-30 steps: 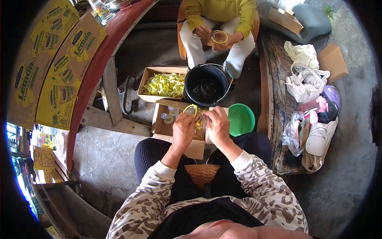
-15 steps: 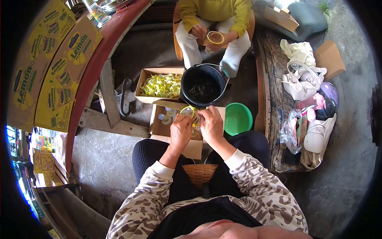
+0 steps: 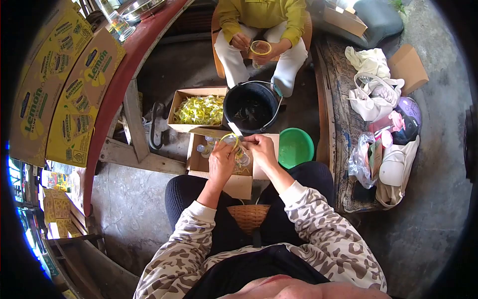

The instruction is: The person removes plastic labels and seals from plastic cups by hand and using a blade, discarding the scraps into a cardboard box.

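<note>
My left hand (image 3: 221, 158) is closed around a clear plastic cup (image 3: 242, 159) with a yellow rim, tilted above the open cardboard box in front of my knees. My right hand (image 3: 262, 149), at the cup's right side, grips a flat, pale blade-like tool (image 3: 234, 130). The tool points up and away, close to the rim; its handle is hidden in my fingers. More clear cups (image 3: 203, 149) lie inside the cardboard box (image 3: 195, 167). Behind it stand a box of yellow strips (image 3: 199, 107) and a black bucket (image 3: 230, 107).
A green basin (image 3: 297, 148) sits right of the cup box. Opposite me, a seated person (image 3: 261, 20) holds another yellow-rimmed cup (image 3: 260, 50). A bench (image 3: 343, 192) with bags stands at right. Lemon drink cartons (image 3: 74, 99) and a red table edge (image 3: 112, 94) are at left.
The blade-like tool now shows beyond my right fingers, pointing up past the rim. The cup has tilted, showing more of its side. The whole view has shifted slightly.
</note>
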Demonstrator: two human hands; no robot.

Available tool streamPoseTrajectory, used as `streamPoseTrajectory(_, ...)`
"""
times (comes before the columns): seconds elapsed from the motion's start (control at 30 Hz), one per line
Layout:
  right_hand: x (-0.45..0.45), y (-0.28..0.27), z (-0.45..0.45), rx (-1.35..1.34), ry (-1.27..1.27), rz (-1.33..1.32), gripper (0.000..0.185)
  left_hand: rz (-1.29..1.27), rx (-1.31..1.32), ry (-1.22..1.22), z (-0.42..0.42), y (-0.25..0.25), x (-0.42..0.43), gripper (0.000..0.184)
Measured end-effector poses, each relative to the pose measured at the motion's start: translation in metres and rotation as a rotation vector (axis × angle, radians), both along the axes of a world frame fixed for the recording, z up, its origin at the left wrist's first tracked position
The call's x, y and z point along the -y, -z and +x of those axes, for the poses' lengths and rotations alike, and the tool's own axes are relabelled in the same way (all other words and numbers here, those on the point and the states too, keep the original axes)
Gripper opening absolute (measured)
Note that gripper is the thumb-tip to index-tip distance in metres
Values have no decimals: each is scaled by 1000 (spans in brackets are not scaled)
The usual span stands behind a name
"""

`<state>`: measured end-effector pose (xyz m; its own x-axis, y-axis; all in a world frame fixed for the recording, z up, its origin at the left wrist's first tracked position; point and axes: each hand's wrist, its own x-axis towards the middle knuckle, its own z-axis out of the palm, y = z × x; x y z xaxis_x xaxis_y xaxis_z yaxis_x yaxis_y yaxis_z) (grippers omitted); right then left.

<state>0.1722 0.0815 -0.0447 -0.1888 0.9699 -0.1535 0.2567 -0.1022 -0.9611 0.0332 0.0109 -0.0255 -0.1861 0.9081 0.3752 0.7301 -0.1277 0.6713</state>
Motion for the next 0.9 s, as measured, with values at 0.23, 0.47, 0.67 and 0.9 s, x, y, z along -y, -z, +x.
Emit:
streamPoseTrajectory(0.23,12,-30,12,127,-62,383,10,-138,201,-141,-25,1,-10,19)
streamPoseTrajectory(0.47,1,-36,23,126,-22,412,6,-404,836,-71,-52,51,-13,30)
streamPoseTrajectory(0.67,5,-44,27,264,-35,540,5,-443,1308,-132,-32,5,-13,31)
streamPoseTrajectory(0.9,17,-58,21,386,-119,835,17,-244,1426,-125,-57,29,-17,35)
